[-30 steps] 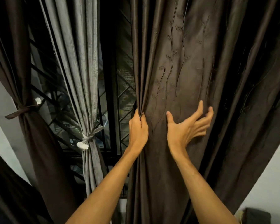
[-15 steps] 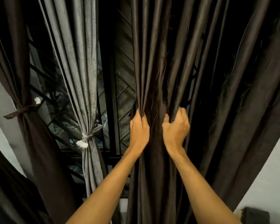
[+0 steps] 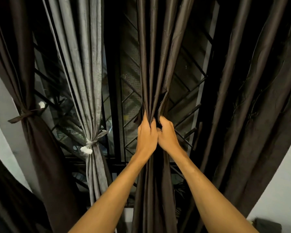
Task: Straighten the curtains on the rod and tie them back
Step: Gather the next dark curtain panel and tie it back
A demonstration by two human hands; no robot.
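Head view: the dark brown curtain (image 3: 152,73) is being gathered for tying back.
It is clamped at mid-height, before the window grille (image 3: 189,98), by the left hand (image 3: 145,134) and right hand (image 3: 167,134), fists touching. A tie-band is judged to be needed next. A second ago the right hand was spread on flat cloth; now a narrow bundle is held.

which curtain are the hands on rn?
The centre dark brown curtain: the left hand and right hand both grip its bunched folds. The grey curtain and the far-left brown curtain are tied back, untouched.
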